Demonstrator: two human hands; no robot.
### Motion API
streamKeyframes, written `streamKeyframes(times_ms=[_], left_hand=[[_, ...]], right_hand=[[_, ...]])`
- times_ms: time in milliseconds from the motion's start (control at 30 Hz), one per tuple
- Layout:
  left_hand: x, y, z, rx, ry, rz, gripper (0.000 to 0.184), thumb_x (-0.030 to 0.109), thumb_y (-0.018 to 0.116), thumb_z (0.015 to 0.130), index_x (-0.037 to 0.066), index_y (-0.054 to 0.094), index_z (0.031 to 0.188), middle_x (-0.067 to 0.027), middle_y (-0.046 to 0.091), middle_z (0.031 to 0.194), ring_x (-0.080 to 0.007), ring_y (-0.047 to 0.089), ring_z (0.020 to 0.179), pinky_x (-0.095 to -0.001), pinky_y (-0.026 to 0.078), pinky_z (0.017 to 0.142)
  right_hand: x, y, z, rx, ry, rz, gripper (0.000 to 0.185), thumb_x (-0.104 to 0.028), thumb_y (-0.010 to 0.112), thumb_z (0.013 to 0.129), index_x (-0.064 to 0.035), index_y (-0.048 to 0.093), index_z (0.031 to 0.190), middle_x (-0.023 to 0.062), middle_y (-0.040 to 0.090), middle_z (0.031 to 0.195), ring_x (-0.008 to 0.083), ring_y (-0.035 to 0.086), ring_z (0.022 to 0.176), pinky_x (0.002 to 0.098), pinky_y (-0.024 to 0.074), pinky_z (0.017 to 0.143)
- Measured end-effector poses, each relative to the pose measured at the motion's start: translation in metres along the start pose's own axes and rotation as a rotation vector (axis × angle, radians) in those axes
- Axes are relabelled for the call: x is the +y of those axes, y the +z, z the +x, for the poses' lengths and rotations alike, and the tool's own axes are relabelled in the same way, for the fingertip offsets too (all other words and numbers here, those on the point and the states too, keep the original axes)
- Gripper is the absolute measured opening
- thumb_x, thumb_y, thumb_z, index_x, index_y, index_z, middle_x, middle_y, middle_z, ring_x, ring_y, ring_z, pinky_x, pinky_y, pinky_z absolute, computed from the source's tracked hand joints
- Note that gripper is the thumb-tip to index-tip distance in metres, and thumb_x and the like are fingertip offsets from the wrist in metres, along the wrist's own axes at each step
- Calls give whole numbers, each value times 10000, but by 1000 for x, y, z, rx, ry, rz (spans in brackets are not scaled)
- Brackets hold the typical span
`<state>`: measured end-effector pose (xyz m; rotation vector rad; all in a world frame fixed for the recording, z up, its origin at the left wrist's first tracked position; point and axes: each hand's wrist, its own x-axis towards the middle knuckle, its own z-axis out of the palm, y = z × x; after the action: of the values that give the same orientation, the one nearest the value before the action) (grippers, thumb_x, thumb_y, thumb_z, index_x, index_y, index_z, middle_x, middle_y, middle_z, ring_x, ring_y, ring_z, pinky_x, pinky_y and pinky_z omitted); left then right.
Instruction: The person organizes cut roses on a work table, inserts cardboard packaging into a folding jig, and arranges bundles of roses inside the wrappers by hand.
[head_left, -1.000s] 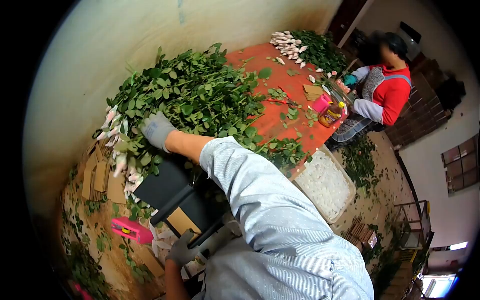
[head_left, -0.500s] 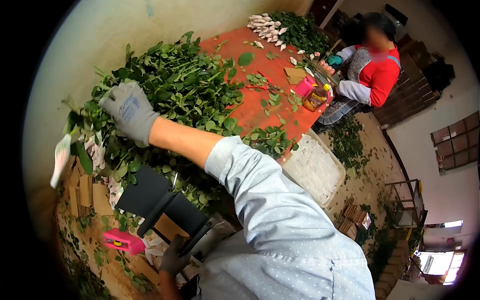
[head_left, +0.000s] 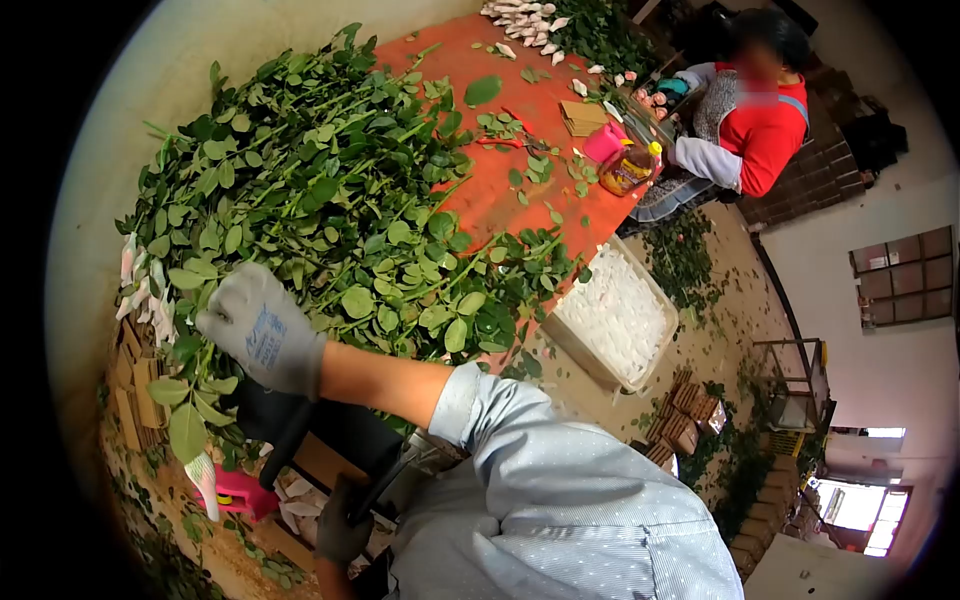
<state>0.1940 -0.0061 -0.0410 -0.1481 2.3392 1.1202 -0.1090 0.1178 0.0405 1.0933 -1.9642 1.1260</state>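
My right hand (head_left: 265,335), in a grey glove, is closed around a leafy rose stem (head_left: 200,400) beside the large leafy pile. The stem's bud (head_left: 203,482), in a white net sleeve, hangs down at the lower left. Below that hand is a black stand (head_left: 355,437) with a piece of brown cardboard (head_left: 325,462) on it. My left hand (head_left: 343,525), in a darker glove, is closed at the stand's lower edge, its fingers partly in shadow. A heap of leafy rose stems (head_left: 330,200) covers the near part of the red table (head_left: 510,205), with netted buds (head_left: 150,295) at its left end.
A pink tape dispenser (head_left: 240,493) and cardboard pieces (head_left: 140,385) lie at the lower left. Scissors (head_left: 505,143), a bottle (head_left: 628,170) and a pink object (head_left: 603,143) are on the table. A white-filled bin (head_left: 620,315) stands beside it. A co-worker (head_left: 760,130) handles roses at the far side.
The view has shifted. My right hand has lifted a netted rose from the pile's left end and brought it down toward the black stand. My left hand has stayed by the stand.
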Motion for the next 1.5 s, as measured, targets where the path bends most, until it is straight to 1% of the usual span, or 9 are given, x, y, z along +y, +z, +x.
streamKeyframes(times_ms=[233,300,333,400,567,700,933,1300,1500], left_hand=[[1,-3,1,-31,-36,0,753,31,604,752,-84,411,1470,-258,641,1244,-407,650,1103,-433,526,927],[-16,0,3,-38,54,95,811,81,672,804,-14,369,1549,-249,632,1336,-332,684,1128,-377,553,897],[-14,1,3,-43,53,94,811,81,672,804,-14,369,1549,-249,632,1336,-332,684,1128,-377,553,897],[-6,-1,1,-23,16,37,744,48,616,743,-92,426,1449,-322,597,1283,-484,605,1130,-482,505,958],[-7,-2,-2,-50,-49,24,762,63,633,745,-78,419,1463,-345,546,1358,-490,589,1169,-490,495,984],[-21,3,-2,-58,-56,68,776,66,639,748,-72,405,1475,-347,482,1447,-494,571,1206,-496,494,997],[-11,0,-1,-74,-105,-18,733,66,634,748,-61,449,1447,-347,465,1465,-498,557,1229,-506,481,1019],[-8,-2,-1,-62,-56,-14,667,62,637,733,-33,523,1383,-360,450,1469,-518,508,1281,-518,458,1054],[-8,-1,-1,-58,-87,2,616,61,632,732,-1,565,1341,-357,424,1495,-524,478,1311,-527,441,1075]], right_hand=[[-5,6,-16,88,61,66,374,-65,637,680,-71,624,1053,90,576,1021,326,555,1045,516,452,947],[-4,6,-17,101,69,85,367,-67,639,684,-71,624,1051,89,581,1009,325,565,1033,518,457,945],[-4,7,-17,103,69,88,350,-74,637,696,-71,625,1046,84,580,985,320,571,1004,510,464,921],[-3,8,-18,104,74,91,334,-80,634,708,-70,626,1041,79,579,962,315,577,976,503,470,898],[-5,7,-18,139,64,68,255,-123,608,745,-71,622,994,65,560,907,288,566,919,460,465,824],[-3,11,-19,156,63,81,236,-134,606,748,-75,616,976,60,541,885,280,559,904,446,466,825],[-4,10,-18,157,77,56,218,-144,604,740,-88,616,950,49,522,879,269,546,895,436,459,819],[-3,12,-20,143,92,61,184,-159,620,748,-106,628,924,40,515,883,264,543,903,438,453,814],[-2,15,-20,144,88,41,197,-156,618,747,-100,630,936,52,524,893,279,549,921,443,460,851]])
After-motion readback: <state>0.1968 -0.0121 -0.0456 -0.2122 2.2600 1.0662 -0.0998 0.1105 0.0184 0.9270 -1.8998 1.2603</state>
